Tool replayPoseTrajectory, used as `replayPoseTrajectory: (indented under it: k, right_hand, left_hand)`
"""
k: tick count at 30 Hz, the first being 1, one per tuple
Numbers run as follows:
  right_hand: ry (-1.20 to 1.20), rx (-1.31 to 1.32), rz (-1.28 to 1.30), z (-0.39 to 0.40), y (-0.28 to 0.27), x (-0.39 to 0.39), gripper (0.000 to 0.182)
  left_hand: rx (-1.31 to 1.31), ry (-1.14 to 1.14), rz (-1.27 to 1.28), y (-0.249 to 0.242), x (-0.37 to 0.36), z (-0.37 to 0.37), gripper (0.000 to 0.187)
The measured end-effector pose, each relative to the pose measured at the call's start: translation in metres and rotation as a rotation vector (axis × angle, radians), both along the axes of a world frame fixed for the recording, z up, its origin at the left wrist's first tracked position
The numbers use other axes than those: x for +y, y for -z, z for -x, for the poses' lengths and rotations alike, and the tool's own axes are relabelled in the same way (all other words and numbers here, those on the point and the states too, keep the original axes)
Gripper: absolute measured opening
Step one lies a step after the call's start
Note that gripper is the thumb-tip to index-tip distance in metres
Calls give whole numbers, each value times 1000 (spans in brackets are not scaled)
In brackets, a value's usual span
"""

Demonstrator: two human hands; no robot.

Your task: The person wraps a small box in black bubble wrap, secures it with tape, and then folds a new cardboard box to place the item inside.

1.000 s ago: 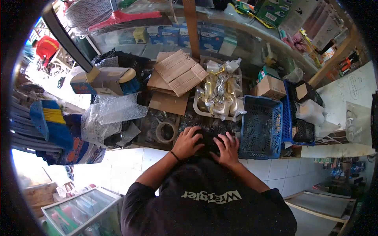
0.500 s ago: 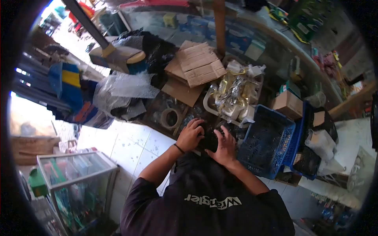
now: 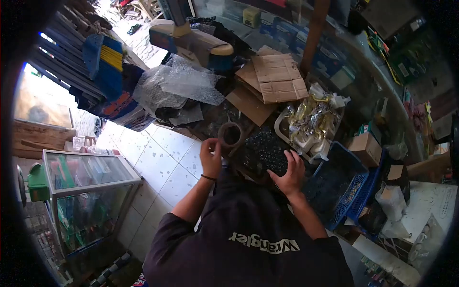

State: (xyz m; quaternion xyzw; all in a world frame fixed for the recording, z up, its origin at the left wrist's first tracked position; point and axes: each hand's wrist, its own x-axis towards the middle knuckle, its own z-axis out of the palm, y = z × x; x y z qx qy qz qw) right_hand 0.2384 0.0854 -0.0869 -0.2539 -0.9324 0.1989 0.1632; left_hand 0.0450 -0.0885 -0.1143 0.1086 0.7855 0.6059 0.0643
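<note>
Pressing evenly on the black bubble wrap (image 3: 266, 149), just right of the frame's centre, would steady it, I'd say. The right hand (image 3: 289, 173) spreads wide at its edge; the left hand (image 3: 210, 158) bends, fingers narrowed, beside the tape roll (image 3: 222, 134) near mid-frame, whether gripping I can't tell.

Daylight glares from the upper left, floor tiles (image 3: 165, 160) shine pale, small highlights glint off black bubble wrap (image 3: 265, 148), dim shade covers the upper right, blue boxes (image 3: 287, 34) blur behind, fisheye distortion bends the blackened edges.
</note>
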Motion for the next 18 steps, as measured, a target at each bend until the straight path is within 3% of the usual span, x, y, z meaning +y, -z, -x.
replayPoseTrajectory:
  k: [2,12,18]
  right_hand:
    - [48,-204,-40,5,2,-3,76]
    - [117,-163,-84,27,-17,-9,77]
    - [-36,-52,-237,92,-40,-46,41]
  left_hand:
    - [60,-57,52,17,-17,18,10]
    - [-100,-113,-108,23,-49,82,12]
    - [-82,-5,-70,30,-66,101,12]
